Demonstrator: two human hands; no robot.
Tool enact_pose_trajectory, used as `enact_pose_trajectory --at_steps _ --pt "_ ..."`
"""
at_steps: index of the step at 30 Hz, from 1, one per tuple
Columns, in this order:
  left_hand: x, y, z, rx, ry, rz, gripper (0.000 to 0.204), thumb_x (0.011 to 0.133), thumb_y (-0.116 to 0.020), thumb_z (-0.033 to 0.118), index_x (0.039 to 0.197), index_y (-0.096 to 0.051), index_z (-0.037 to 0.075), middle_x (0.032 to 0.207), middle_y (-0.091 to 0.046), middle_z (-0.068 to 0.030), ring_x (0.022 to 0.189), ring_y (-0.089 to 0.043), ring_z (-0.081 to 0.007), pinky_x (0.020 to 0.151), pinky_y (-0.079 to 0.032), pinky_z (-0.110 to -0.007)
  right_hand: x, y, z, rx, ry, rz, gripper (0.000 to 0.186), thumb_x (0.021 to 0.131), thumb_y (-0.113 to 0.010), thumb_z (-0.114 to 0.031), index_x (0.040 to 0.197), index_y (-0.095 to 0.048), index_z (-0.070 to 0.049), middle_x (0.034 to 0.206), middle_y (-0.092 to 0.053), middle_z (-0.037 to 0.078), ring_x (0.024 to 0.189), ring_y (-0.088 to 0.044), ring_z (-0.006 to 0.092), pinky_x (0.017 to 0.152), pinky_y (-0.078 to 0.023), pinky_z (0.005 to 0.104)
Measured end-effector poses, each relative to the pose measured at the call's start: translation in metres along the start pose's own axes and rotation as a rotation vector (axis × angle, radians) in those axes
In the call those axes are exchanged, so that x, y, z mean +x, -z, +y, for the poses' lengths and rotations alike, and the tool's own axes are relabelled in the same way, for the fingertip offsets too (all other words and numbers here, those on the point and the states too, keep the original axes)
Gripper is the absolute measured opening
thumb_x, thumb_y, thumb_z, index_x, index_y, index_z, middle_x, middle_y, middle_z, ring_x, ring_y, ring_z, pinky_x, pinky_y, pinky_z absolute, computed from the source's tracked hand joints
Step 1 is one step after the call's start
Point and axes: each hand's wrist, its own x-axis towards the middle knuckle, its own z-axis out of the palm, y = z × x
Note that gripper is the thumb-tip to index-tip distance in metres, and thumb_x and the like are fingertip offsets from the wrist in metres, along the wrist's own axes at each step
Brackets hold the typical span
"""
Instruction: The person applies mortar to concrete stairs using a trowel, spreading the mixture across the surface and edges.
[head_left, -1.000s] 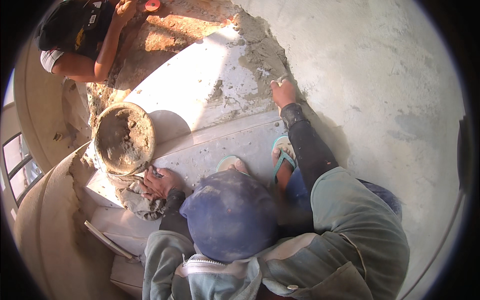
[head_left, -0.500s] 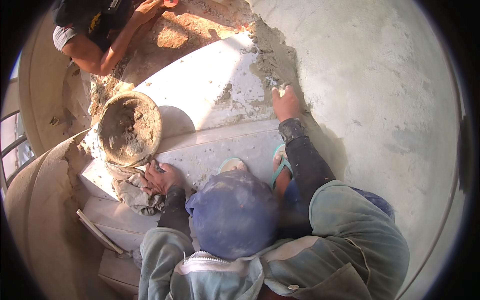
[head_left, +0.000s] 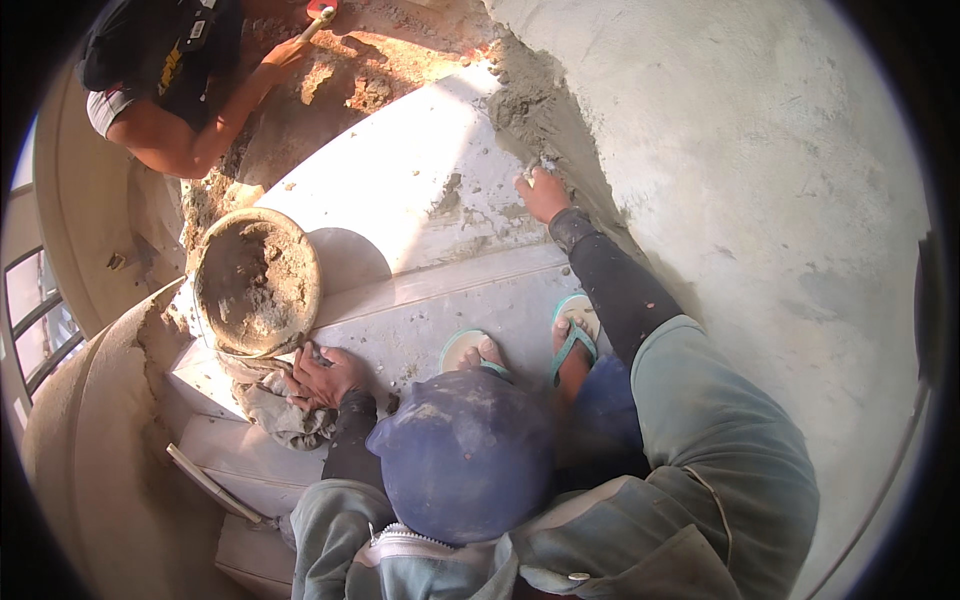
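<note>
My right hand (head_left: 543,195) reaches onto the pale step (head_left: 370,165) at the edge of a band of rough grey mortar (head_left: 540,115) along the wall, its fingers closed round a small pale thing I cannot make out. My left hand (head_left: 325,378) rests with bent, separated fingers at the edge of a crumpled dirty cloth (head_left: 285,405), just below a round bucket (head_left: 225,295) crusted with mortar and partly filled with lumpy mix. My sandalled feet (head_left: 470,350) stand on the step below, partly behind a dusty blue cap (head_left: 460,450).
A co-worker (head_left: 160,130) crouches at upper left over reddish rubble (head_left: 370,85), holding a tool with a light handle and red part. A curved plastered wall (head_left: 90,400) and railing bars border the left. A rough grey wall (head_left: 760,180) fills the right. Narrow strips (head_left: 215,485) lie at lower left.
My right hand has shifted slightly left along the mortar edge. My left hand stays by the bucket. The co-worker's arm has moved, and more of the tool's handle now shows.
</note>
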Motion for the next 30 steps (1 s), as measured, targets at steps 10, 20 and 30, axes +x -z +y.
enact_pose_trajectory --at_steps 10,20,30 --pt "0.001 -0.002 0.006 0.010 -0.001 0.017 0.035 0.087 -0.056 0.033 0.116 -0.065 0.017 0.128 -0.058 -0.0024 0.141 -0.035 -0.0310 0.118 -0.005 -0.061 0.093 -0.015 0.007 0.105 -0.175 0.153 0.055 0.088 -0.061 -0.042 0.109 -0.063 0.009 0.108 -0.065 0.033 0.106 -0.062 0.0473 0.093 -0.049 0.0498" --pt "0.001 -0.006 0.000 -0.017 -0.023 0.044 0.033 0.085 -0.058 0.030 0.116 -0.065 0.019 0.131 -0.058 -0.0012 0.141 -0.034 -0.0302 0.117 -0.003 -0.063 0.081 0.044 -0.043 0.593 -0.359 -0.009 0.046 0.093 -0.062 -0.038 0.098 -0.060 0.007 0.078 -0.060 0.012 0.058 -0.060 0.0193 0.048 -0.050 0.0382" --pt "0.003 -0.010 -0.010 0.013 -0.042 0.016 0.035 0.085 -0.059 0.035 0.118 -0.065 0.026 0.131 -0.058 0.0062 0.141 -0.036 -0.0292 0.117 -0.008 -0.064 0.031 0.096 -0.051 0.703 -0.310 0.041 0.041 0.094 -0.061 -0.039 0.094 -0.055 0.002 0.078 -0.056 0.009 0.056 -0.056 0.0183 0.047 -0.048 0.0357"
